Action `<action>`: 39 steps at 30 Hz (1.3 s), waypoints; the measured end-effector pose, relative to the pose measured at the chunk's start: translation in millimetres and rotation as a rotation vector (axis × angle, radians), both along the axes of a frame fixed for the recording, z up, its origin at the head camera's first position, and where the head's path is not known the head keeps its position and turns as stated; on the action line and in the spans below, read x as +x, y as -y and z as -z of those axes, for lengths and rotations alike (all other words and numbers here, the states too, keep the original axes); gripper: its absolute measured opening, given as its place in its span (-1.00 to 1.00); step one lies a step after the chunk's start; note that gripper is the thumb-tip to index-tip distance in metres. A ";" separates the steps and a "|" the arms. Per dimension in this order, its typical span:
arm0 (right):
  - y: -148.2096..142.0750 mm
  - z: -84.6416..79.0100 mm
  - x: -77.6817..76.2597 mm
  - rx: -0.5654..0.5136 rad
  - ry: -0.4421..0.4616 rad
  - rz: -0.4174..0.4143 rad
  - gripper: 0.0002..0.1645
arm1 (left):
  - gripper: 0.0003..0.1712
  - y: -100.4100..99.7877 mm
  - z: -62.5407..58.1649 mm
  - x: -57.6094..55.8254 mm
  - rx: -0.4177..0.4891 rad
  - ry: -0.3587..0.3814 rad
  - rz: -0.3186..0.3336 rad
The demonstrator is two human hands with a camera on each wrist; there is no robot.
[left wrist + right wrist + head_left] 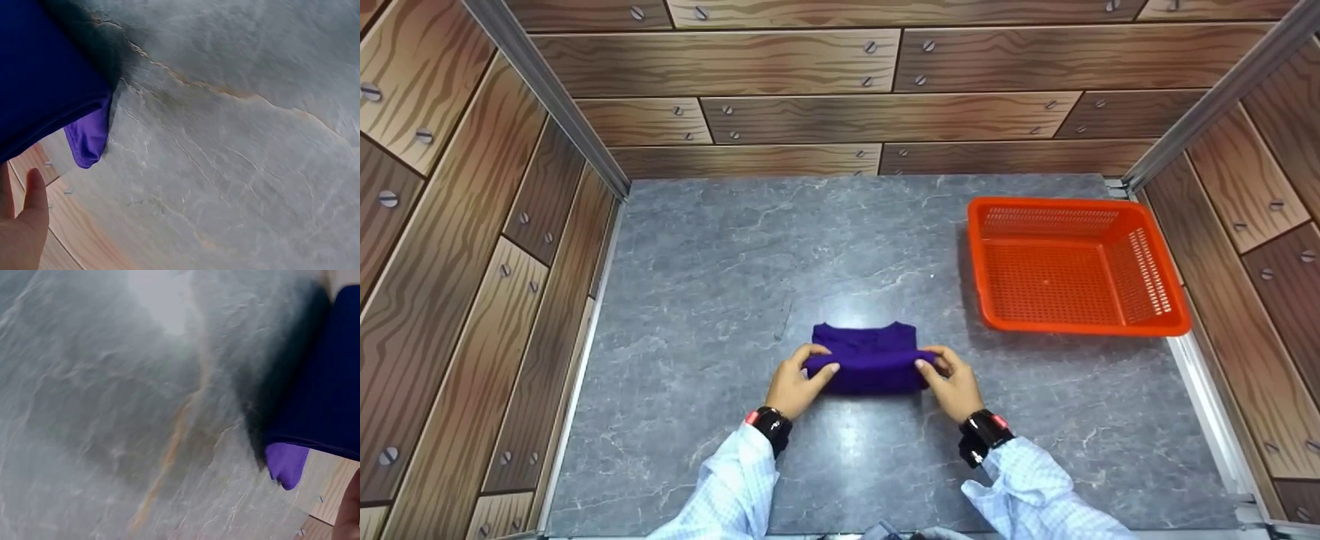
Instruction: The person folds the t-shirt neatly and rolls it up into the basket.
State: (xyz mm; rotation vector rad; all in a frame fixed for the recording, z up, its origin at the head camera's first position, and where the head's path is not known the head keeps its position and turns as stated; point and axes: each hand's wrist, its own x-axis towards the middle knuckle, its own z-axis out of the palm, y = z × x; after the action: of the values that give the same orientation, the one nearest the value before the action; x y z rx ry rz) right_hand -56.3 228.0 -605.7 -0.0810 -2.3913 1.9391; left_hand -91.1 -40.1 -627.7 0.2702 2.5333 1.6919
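Observation:
A purple shirt (877,375) lies folded in a narrow bundle on the grey marbled surface, its neckline and shoulder corners pointing away from me. My left hand (799,382) pinches the left end of the raised fold between thumb and fingers. At the opposite end, my right hand (958,386) pinches the same fold. In the left wrist view, the dark side of the shirt (45,79) hangs over a lighter purple corner, beside the thumb and a finger. The right wrist view has the shirt's folded end (320,394) lifted, casting a shadow.
An orange-red plastic basket (1046,285) with mesh sides stands at the right, beyond my right hand. Wood-patterned walls (787,64) rise at the back, left and right, with metal rails (555,105) at the corners.

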 end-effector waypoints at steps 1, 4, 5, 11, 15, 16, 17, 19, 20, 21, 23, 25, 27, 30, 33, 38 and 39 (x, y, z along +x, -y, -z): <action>0.3 -1.1 -0.6 -0.015 0.013 0.009 -0.75 | -0.60 -0.7 0.5 -0.8 0.051 0.028 0.002; -0.6 3.6 -3.5 -0.090 0.047 0.038 -0.75 | -0.49 -1.2 0.5 -1.6 0.208 0.141 0.021; -1.2 7.0 -4.6 -0.116 0.057 0.046 -0.75 | -0.44 -0.7 -0.4 -0.8 0.248 0.180 0.029; -2.9 26.3 -8.3 -0.190 0.072 0.057 -0.68 | -0.37 4.6 -6.3 10.7 0.216 0.207 0.084; -2.3 27.8 -8.2 -0.166 0.104 0.019 -0.54 | -0.62 4.1 2.9 12.5 0.159 0.099 0.059; -1.9 26.4 -7.0 -0.140 0.126 0.003 -0.49 | -0.66 3.7 7.6 11.9 0.146 0.082 0.044; -1.5 25.1 -5.3 -0.107 0.149 -0.019 -0.43 | -0.68 3.5 12.6 11.2 0.127 0.059 0.034; -0.7 21.8 -1.3 -0.019 0.192 -0.064 -0.38 | -0.69 3.2 20.7 9.9 0.089 0.041 0.018; -0.4 20.2 0.7 0.019 0.207 -0.080 -0.40 | -0.67 3.1 24.9 9.3 0.080 0.040 0.013; 0.1 18.7 2.7 0.059 0.209 -0.093 -0.43 | -0.65 2.9 29.5 8.5 0.070 0.047 0.007; 0.4 17.2 4.8 0.107 0.206 -0.103 -0.52 | -0.63 2.7 31.1 7.9 0.046 0.040 0.006; 0.2 15.9 4.9 0.124 0.206 -0.099 -0.61 | -0.62 2.6 30.7 7.4 0.023 0.031 -0.001; -1.1 19.8 2.8 0.124 0.202 -0.087 -0.64 | -0.64 2.1 29.8 6.7 -0.005 0.008 -0.016; -3.3 35.0 -2.1 0.143 0.201 -0.052 -0.64 | -0.71 -0.7 31.0 5.9 -0.037 -0.014 -0.060; -2.8 52.8 -5.9 0.171 0.183 -0.023 -0.63 | -0.74 -5.0 35.1 6.3 -0.039 0.002 -0.114; 2.9 59.2 -8.4 0.207 0.176 -0.002 -0.63 | -0.69 -9.0 41.8 10.0 0.036 0.108 -0.114; 3.4 59.9 -8.8 0.213 0.174 0.001 -0.64 | -0.61 -9.0 43.0 11.0 0.051 0.129 -0.101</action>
State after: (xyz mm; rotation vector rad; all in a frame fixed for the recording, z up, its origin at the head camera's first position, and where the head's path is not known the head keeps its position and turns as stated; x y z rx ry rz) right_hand -65.2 224.6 -665.6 -0.2506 -2.6914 1.7291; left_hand -80.1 -31.2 -670.7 0.0359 2.4524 1.7490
